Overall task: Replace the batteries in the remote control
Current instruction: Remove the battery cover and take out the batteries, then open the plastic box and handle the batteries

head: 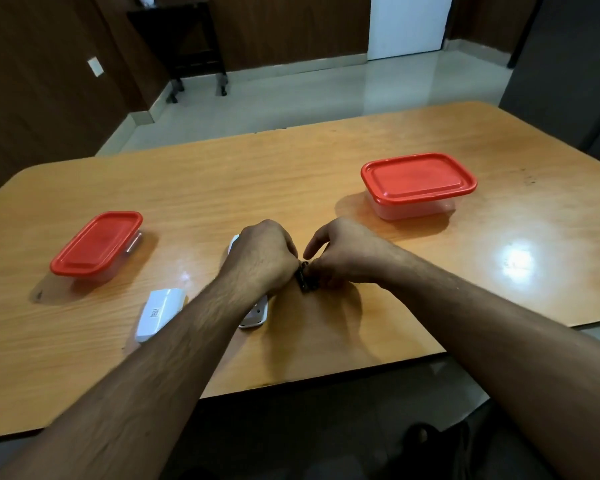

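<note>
Both forearms come in from the bottom edge and meet mid-table. Left hand point(262, 256) sits curled over the white remote control point(255, 315), which lies flat on the wooden table point(326, 161); I only see the remote's two ends sticking out from under the hand and wrist, so whether the fingers really clamp it I cannot tell for sure, but it looks like a hold-down grip. Right hand point(343, 252) is right beside the left, thumb and fingers pinching small dark batteries point(305, 277) at the remote's right edge, index finger raised and pointing left. I can't make out how many cells there are; too blurred.

White battery cover point(160, 313) lies loose on the table, just left of the left forearm, apart from the remote. Red-lidded container point(96, 244) stands far left, something small visible inside its clear wall. Second red-lidded box point(418, 183) stands far right, well apart from the hands.
</note>
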